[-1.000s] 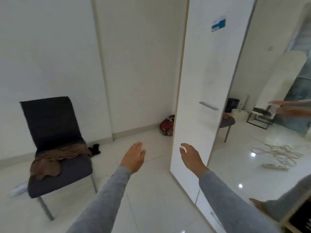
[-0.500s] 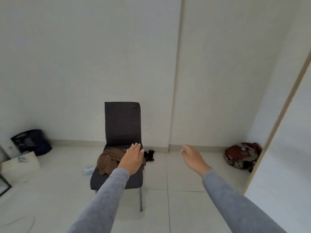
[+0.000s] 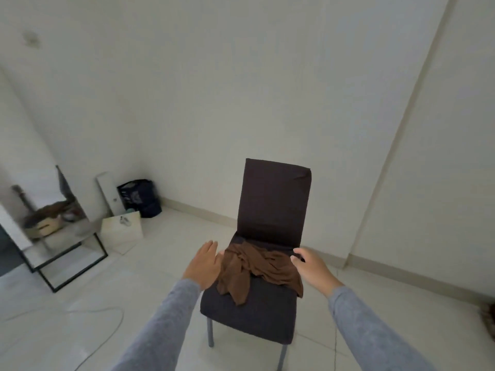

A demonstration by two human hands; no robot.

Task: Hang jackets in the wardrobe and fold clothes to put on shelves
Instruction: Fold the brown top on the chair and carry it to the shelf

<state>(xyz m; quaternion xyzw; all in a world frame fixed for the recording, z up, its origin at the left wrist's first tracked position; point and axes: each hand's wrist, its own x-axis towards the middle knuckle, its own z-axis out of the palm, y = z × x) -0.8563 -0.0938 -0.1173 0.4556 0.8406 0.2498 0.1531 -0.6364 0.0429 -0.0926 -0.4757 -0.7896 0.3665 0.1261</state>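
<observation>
Nearest the camera, two grey sleeves (image 3: 166, 317) are stretched forward, and both hands are held out empty and well apart. The left hand (image 3: 205, 265) is flat, with its fingers straight and slightly spread. The right hand (image 3: 312, 266) is loosely bent, with its thumb parted from the fingers, and nothing is gripped by it. Between the hands a brown garment (image 3: 257, 266) lies crumpled on the seat of a dark chair (image 3: 249, 314), with one end trailing toward the front edge. Whether either hand touches the cloth cannot be told. The step in hand is judged to be picking this garment up. It would best be taken by both hands at once, at its two outer edges rather than in one bunch at the middle. It would then be lifted straight up until the trailing end is clear of the seat, and shaken out. Only then can it be judged whether it is to be hung or folded, since its cut is hidden by the creases. Beyond the hands the chair's backrest (image 3: 276, 199) stands against a pale wall. Far off to the left of the left hand, a mirror (image 3: 53, 231) and a dark bag (image 3: 140, 196) are seen. No wardrobe is in view.
</observation>
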